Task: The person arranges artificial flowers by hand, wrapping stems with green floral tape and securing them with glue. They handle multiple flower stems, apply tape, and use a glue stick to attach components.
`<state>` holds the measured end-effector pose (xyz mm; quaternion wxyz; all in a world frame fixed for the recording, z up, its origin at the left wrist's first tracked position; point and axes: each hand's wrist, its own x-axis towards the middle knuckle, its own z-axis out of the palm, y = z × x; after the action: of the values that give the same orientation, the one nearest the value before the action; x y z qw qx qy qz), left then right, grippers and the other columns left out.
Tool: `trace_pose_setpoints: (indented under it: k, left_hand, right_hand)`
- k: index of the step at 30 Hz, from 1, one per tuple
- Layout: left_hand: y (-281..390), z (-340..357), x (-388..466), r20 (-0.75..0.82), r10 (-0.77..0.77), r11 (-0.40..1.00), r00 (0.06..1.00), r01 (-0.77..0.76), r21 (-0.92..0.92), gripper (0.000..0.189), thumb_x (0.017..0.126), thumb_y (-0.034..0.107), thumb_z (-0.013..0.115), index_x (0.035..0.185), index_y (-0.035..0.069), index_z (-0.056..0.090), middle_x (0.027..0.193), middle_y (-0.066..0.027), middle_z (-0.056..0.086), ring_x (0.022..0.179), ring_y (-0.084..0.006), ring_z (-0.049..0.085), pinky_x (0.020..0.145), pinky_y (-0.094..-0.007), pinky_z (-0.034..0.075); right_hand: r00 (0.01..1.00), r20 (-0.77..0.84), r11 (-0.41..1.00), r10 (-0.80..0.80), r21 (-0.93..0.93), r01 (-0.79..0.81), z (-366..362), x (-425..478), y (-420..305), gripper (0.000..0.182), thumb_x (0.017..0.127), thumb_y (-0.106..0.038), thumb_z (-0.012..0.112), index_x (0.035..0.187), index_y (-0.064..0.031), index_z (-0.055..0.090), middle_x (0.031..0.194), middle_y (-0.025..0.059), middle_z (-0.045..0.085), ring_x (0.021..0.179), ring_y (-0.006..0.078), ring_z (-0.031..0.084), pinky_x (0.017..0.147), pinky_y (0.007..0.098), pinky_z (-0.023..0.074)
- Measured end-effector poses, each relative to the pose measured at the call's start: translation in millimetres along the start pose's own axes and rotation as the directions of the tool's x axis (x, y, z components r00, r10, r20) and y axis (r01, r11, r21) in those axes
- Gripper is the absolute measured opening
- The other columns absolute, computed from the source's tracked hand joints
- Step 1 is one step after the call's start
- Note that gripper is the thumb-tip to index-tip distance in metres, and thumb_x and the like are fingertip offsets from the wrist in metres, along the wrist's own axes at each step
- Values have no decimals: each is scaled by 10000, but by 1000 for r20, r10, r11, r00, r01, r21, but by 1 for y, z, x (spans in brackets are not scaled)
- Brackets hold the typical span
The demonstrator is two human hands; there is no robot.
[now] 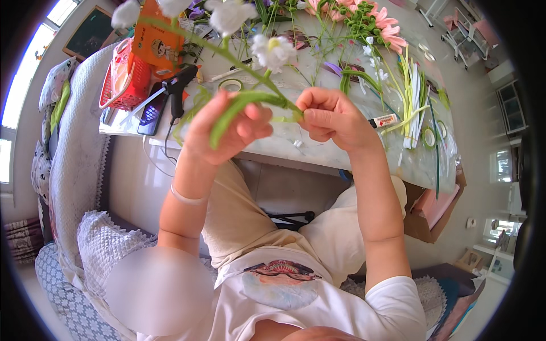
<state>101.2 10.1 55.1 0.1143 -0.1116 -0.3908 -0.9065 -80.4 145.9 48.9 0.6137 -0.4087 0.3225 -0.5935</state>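
A handmade stem (256, 76) of fuzzy green, apparently pipe cleaner, slants across the upper middle with white ruffled flowers (273, 52) on it. A curved green leaf (239, 106) branches off near its lower end. My right hand (337, 117) pinches that lower end between thumb and fingertips, where a strip of green tape seems to be. Behind the leaf is my left hand (228, 128), its fingers curled around the leaf and stem; part of the palm is hidden by the leaf.
On the table (332, 149) lie a black glue gun (179, 87), a phone (153, 113), a red basket (130, 81), tape rolls (230, 85), a glue tube (385, 120) and white and yellow-green pipe cleaners (411, 102). Pink flowers (386, 30) stand farther back. An open cardboard box (445, 213) is at the lower right.
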Motion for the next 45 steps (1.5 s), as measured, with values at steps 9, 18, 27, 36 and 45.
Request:
trace_pose_setpoints:
  k: [9, 18, 27, 36, 45]
  left_hand:
    - [-37, -1, 12, -217, 347, 921, 913, -287, 265, 215, 860, 125, 554, 1052, 29, 571, 977, -75, 596, 795, -131, 510, 748, -288, 397]
    - [-37, 13, 13, -252, 559, 715, 790, -306, 628, 166, 823, -8, 542, 984, -43, 568, 956, -133, 586, 784, -174, 549, 689, -283, 443]
    - [-43, 23, 17, -320, 621, 687, 716, -301, 661, 97, 826, -4, 559, 913, -40, 582, 884, -96, 622, 688, -95, 550, 637, -223, 455]
    - [-24, 18, 16, -367, 526, 745, 767, -208, 634, 198, 858, 104, 554, 990, -40, 585, 801, -35, 596, 680, -66, 503, 592, -208, 416]
    - [42, -22, -34, -376, 124, 909, 918, 47, 414, 409, 942, 339, 379, 773, 4, 540, 561, -16, 442, 443, -63, 300, 423, -205, 230]
  right_hand:
    - [992, -93, 996, -90, -1, 90, 16, 5, 3, 85, 847, -98, 567, 865, -17, 548, 647, -24, 472, 458, 14, 310, 390, 194, 204]
    - [985, -136, 994, -105, -47, 99, 21, 4, 4, 71, 846, -84, 553, 862, -16, 543, 642, -19, 472, 451, 17, 318, 391, 192, 213]
    - [991, -60, 993, -118, -9, 118, 15, 9, 15, 71, 852, -81, 534, 883, -17, 534, 637, -6, 462, 451, 21, 312, 389, 193, 204]
    - [992, -3, 978, -122, 172, 121, 2, 12, 23, 80, 870, -99, 531, 905, -28, 539, 660, -29, 438, 459, 12, 254, 394, 183, 181]
    - [990, -56, 988, -133, 67, 137, -1, 8, 13, 63, 870, -112, 528, 903, -58, 526, 620, -36, 404, 464, 16, 239, 395, 187, 168]
